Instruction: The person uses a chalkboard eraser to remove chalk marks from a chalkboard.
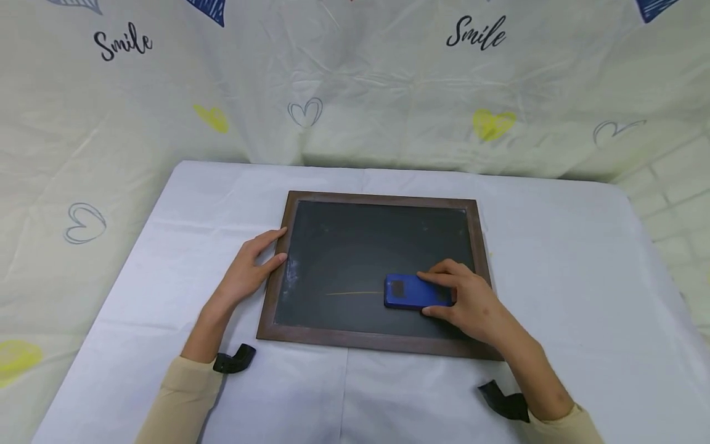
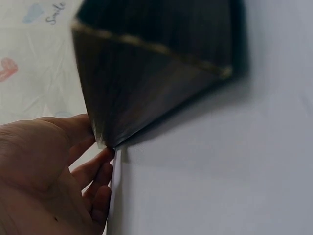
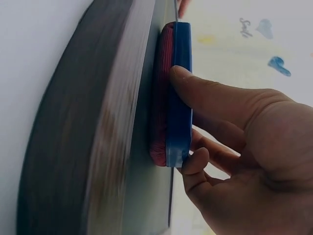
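A small chalkboard [image 1: 344,246] in a dark brown wooden frame lies flat on the white-covered table. My right hand [image 1: 468,299] pinches a blue chalkboard eraser [image 1: 410,291] between thumb and fingers. In the right wrist view, the eraser's red ribbed pad [image 3: 161,107] faces the board and appears to touch it. A thin yellow-orange chalk line [image 1: 352,293] runs leftward from the eraser; whether it continues underneath is hidden. My left hand [image 1: 248,268] touches the frame's left side with fairly straight thumb and index finger; its other fingers show at the edge in the left wrist view.
White cloth covers the table [image 1: 582,277]. Behind it hangs a pale curtain [image 1: 377,80] printed with hearts and "Smile". Pale chalk smudges [image 1: 291,274] mark the board's left side. Black straps [image 1: 235,359] sit at both wrists.
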{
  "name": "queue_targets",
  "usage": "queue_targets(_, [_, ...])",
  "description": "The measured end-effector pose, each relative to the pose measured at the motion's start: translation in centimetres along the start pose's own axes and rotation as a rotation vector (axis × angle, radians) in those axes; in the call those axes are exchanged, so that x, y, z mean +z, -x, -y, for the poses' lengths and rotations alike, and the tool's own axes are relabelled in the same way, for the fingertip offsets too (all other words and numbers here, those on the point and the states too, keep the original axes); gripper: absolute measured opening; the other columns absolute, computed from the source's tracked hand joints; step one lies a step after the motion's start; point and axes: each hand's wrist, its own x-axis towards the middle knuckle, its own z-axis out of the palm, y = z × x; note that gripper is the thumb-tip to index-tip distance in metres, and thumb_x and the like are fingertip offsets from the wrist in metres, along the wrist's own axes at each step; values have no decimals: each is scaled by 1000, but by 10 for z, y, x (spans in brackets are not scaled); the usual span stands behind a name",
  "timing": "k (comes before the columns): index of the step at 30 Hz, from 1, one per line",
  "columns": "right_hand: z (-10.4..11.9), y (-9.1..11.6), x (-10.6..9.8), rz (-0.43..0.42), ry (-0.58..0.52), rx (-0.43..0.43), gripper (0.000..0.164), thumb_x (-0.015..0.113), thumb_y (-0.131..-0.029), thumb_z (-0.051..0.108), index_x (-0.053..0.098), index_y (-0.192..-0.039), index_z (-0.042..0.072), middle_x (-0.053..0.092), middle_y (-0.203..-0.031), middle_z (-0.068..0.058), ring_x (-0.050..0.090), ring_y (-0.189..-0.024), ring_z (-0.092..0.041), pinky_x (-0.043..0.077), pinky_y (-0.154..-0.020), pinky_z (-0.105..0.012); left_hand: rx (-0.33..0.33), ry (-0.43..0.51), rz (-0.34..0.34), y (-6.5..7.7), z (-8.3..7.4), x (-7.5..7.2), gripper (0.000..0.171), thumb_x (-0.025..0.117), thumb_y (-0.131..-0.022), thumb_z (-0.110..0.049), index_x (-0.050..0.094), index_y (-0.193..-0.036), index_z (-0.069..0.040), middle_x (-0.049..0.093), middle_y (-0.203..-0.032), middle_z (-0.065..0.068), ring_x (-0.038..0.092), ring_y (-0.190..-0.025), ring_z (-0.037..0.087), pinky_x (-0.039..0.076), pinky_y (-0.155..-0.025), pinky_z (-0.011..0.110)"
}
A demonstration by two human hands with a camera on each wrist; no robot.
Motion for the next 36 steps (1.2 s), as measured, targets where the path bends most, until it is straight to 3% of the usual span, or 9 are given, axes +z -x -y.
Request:
queue_targets(5, [11,-10,7,21,11,-23,60,90,-81,17,69,-137,10,64,-129,-7,61,-119,-29,57,-95,-46,17,2,0,-1,0,0,60,65,-105,-25,43,-160,-16,38,-168,16,29,-159,40,25,-128,63])
queue_targets(8, [17,-16,12,31,8,-40,60,90,-81,16,69,-137,8,64,-129,-8,60,-125,-33,55,-101,-52,24,1,-1,-1,-1,0,60,65,-104,-25,43,-160,-16,38,-168,16,29,-159,40,25,-128,63])
queue_targets(19, [40,-43,25,91,-4,-74,58,88,-84,16,68,-138,8,64,-131,-9,58,-128,-34,53,-106,-54,16,6,-5,-1,0,0,61,65,-104,-24,43,-160,-16,38,-168,16,29,-159,40,24,-128,63])
queue_targets(27, [60,-61,33,159,-11,-66,61,86,-87,18,64,-143,9,60,-135,-8,55,-130,-31,52,-108,-50,17,11,-2,-2,-1,0,60,65,-104,-23,44,-160,-16,38,-168,15,29,-159,39,24,-129,62])
queue_targets(36, [80,-72,44,180,-15,-74,62,86,-87,18,63,-144,9,60,-135,-8,54,-131,-30,53,-108,-46,22,9,4,-2,-3,-1,60,65,-105,-22,43,-160,-15,38,-168,15,29,-159,39,24,-129,62])
